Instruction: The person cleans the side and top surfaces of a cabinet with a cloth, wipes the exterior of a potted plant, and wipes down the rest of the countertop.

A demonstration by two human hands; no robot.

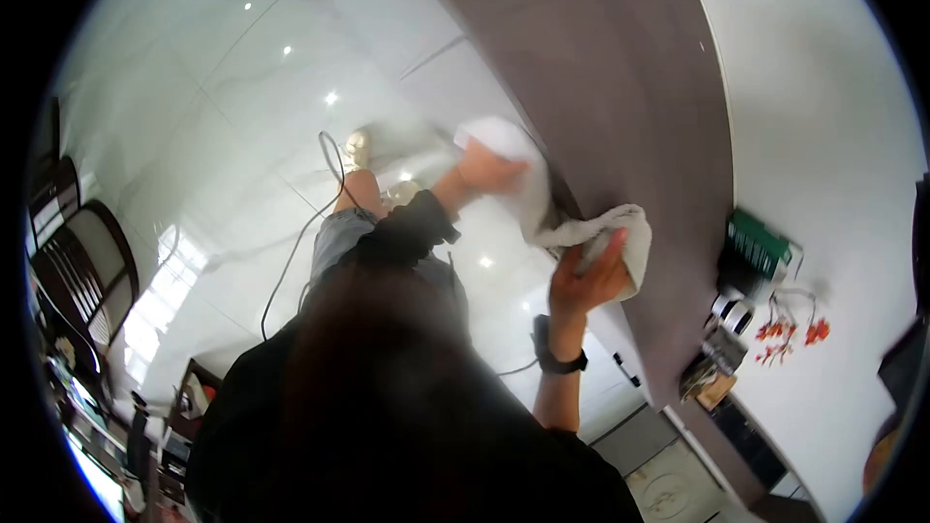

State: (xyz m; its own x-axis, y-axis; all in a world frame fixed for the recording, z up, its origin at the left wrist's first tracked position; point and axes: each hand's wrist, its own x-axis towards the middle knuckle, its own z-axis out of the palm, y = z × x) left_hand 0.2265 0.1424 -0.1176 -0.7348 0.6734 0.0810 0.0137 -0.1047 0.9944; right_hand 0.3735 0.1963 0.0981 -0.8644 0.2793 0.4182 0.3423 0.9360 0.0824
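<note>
A long white cloth (531,199) stretches between my two hands beside the edge of a brown-grey counter (620,87). My left hand (492,170), blurred by motion, grips its upper left part. Lower right, my right hand (593,276), with a dark band on the wrist, holds the other end of the cloth, which is bunched and folded around the fingers and lies over the counter's edge.
A green box (759,244), a white cup-like item (732,314) and red-berried sprigs (792,331) stand at the right. Chairs (87,266) are at the far left. A thin cable (295,244) runs over the shiny tiled floor (223,126) by my legs.
</note>
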